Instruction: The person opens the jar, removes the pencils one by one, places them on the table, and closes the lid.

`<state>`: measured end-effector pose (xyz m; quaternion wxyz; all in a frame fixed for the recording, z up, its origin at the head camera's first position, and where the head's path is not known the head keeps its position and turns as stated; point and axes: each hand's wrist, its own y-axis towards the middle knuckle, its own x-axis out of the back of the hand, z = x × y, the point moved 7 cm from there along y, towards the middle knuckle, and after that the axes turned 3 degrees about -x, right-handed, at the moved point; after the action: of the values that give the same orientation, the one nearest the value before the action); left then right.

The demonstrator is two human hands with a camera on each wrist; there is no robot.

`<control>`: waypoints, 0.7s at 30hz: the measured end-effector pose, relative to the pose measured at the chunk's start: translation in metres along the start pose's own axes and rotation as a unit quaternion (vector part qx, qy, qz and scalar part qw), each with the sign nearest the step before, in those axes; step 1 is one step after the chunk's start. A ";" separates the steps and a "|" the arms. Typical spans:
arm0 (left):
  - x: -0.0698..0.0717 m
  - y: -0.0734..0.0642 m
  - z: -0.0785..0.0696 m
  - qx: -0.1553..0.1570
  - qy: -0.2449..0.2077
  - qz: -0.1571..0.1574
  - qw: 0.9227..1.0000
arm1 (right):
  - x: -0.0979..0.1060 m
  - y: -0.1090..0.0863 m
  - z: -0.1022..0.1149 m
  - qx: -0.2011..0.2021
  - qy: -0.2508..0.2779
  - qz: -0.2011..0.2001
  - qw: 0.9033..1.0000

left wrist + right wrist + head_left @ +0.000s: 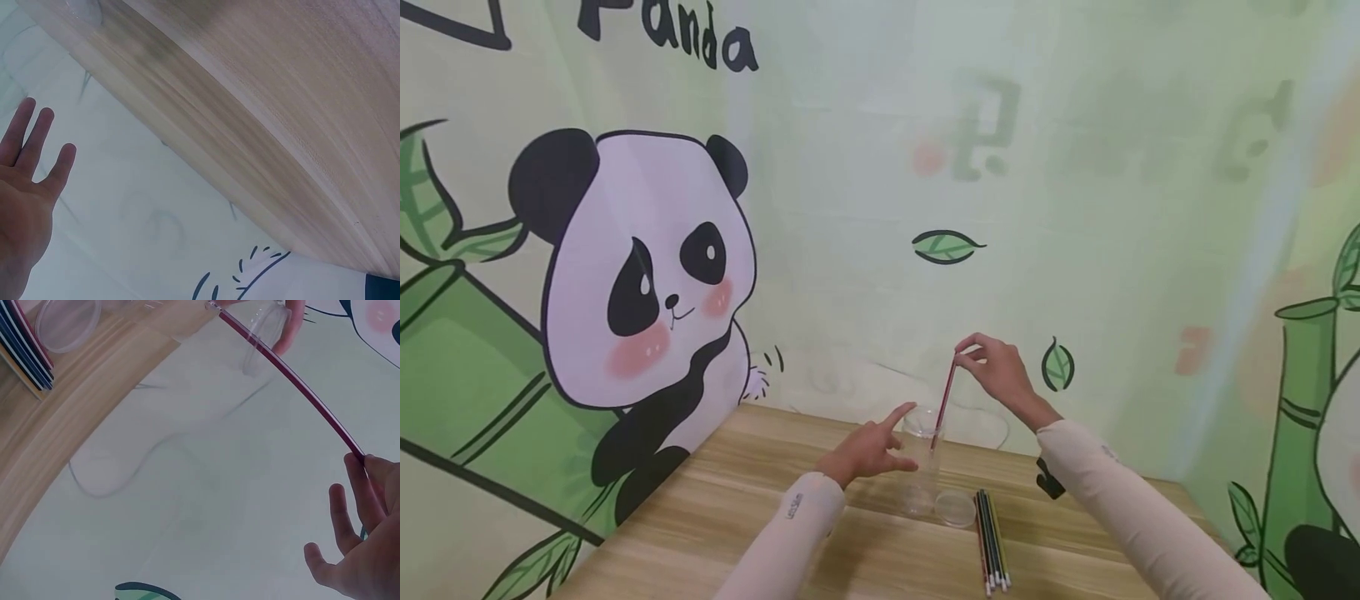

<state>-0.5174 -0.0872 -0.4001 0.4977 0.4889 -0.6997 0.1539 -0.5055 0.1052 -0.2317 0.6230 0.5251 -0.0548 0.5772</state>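
Observation:
My right hand [996, 367] pinches a dark red pencil [946, 392] near its upper end, between thumb and index finger, with the other fingers loosely spread in the right wrist view. The pencil slants down across the rim of a clear jar [919, 479], and its pale-tipped lower end [214, 306] shows within the transparent wall. Beside the jar is my left hand [868, 450], its index finger reaching toward the rim and the others pointing at the jar's side. Three straight, spread fingers [42, 134] appear in the left wrist view.
Right of the jar, a round clear lid [956, 509] lies on the wooden table [865, 542]. Several dark pencils [991, 542] lie in a bundle by it, white ends nearest me. A panda-printed wall covering [850, 250] rises behind the table's far edge.

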 end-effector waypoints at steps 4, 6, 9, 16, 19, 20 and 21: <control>0.000 0.000 0.000 -0.003 0.000 -0.003 1.000 | 0.009 0.004 0.001 0.000 0.004 -0.011 1.000; 0.000 0.000 0.000 -0.006 0.000 -0.004 1.000 | 0.014 0.006 0.001 -0.002 0.007 -0.015 1.000; 0.000 0.000 0.000 -0.013 0.006 -0.005 1.000 | 0.021 0.008 0.001 -0.004 0.012 -0.025 1.000; 0.000 -0.002 0.000 -0.011 0.003 -0.002 1.000 | 0.034 0.012 0.000 -0.008 0.015 -0.047 0.999; 0.000 -0.001 0.000 -0.009 0.000 -0.001 1.000 | 0.041 0.014 0.001 0.000 0.011 -0.064 0.998; 0.000 -0.001 0.000 -0.011 0.000 -0.003 1.000 | 0.043 0.015 0.002 0.002 0.011 -0.069 0.998; 0.000 0.000 0.000 -0.011 0.000 -0.004 1.000 | 0.046 0.015 0.003 0.004 0.011 -0.074 0.997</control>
<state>-0.5174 -0.0875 -0.3997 0.5041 0.4858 -0.6993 0.1443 -0.5010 0.1305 -0.1906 0.6626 0.5239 -0.0066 0.5352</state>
